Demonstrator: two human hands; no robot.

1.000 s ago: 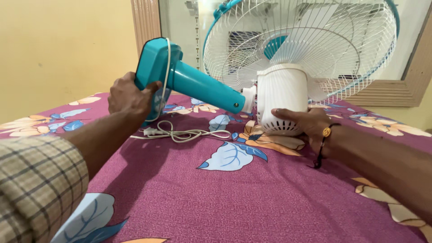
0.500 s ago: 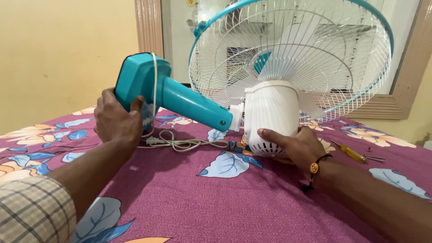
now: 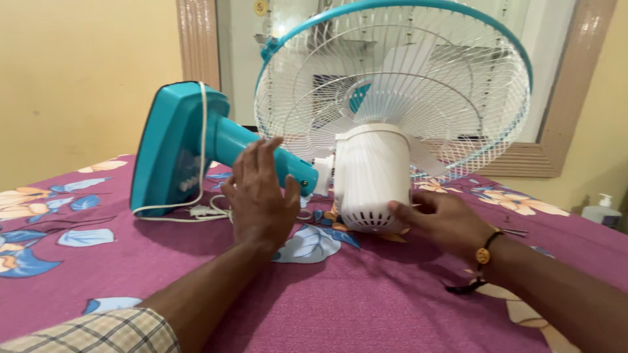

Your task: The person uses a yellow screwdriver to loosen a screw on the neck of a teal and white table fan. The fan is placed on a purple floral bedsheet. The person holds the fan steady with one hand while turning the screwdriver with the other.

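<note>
My left hand (image 3: pixel 261 196) lies open, fingers spread and pointing away from me, with the palm resting against the teal neck (image 3: pixel 261 153) of the fan; it is laid on rather than closed round anything. My right hand (image 3: pixel 441 219) is curled against the lower right side of the white motor housing (image 3: pixel 371 176), thumb and fingertips touching its slotted bottom edge, steadying it without a full wrap.

Under both wrists spreads the purple cloth (image 3: pixel 366 301) with its blue and orange flower print. Just left of my left hand a white cord (image 3: pixel 196 210) lies looped on the cloth and runs up over the teal base (image 3: pixel 171 153), which stands on its edge, tilted, at the far-left end of the neck.

Beyond my right fingers the housing joins the white wire guard (image 3: pixel 405 85) with its teal rim, standing upright, pale blades showing through it. Far to the right of my right arm stands a small white pump bottle (image 3: pixel 602 210). Behind everything a wooden frame (image 3: pixel 575 91) rises.
</note>
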